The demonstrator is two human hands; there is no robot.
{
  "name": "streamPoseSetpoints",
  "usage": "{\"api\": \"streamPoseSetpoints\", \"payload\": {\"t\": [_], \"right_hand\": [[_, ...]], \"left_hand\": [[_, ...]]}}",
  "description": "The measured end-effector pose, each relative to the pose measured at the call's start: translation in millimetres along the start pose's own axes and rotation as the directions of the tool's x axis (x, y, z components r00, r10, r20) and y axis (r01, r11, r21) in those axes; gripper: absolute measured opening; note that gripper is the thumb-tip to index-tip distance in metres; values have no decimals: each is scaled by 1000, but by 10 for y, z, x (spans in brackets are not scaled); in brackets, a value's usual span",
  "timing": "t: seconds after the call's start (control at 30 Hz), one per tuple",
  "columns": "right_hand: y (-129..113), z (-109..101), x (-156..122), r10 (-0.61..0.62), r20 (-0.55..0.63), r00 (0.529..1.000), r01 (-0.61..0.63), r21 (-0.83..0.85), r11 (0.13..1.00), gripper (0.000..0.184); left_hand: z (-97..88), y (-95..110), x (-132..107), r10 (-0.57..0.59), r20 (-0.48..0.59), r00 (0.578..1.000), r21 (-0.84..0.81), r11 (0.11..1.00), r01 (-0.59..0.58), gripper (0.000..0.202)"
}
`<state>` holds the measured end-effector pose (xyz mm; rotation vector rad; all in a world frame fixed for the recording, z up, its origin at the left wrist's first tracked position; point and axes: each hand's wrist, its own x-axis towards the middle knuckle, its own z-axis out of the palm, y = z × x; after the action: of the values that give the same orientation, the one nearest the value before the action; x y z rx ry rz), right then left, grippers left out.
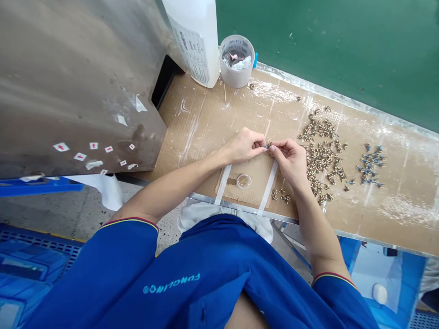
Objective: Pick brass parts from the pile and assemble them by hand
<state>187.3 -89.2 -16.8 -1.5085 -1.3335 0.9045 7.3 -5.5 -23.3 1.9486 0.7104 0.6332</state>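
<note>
Blue shirt (164, 269) at bottom. Left hand (242, 146) and right hand (288, 160) together pinch a small metal part (267, 145) (blue-tipped) above cardboard (192, 132).

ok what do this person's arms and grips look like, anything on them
Both grips, the left hand and the right hand, are bare, with no gloves, and the forearms are bare too. The short blue sleeves, the left sleeve and the right sleeve, each end in a thin yellow and red cuff band. No rings, watch or bands show.
</note>
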Motion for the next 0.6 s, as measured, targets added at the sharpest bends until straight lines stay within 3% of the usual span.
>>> {"api": "streamPoseSetpoints", "payload": {"t": [0.27,0.6], "right_hand": [[-37,-1,-19,-61,25,998,63,-86,994,14],[-82,-44,-1,-49,130,990,59,-73,996,12]], "left_hand": [[-11,-30,5,44,25,999,51,998,-45,14],[-17,-27,4,114,107,988,197,971,-134,17]]}}
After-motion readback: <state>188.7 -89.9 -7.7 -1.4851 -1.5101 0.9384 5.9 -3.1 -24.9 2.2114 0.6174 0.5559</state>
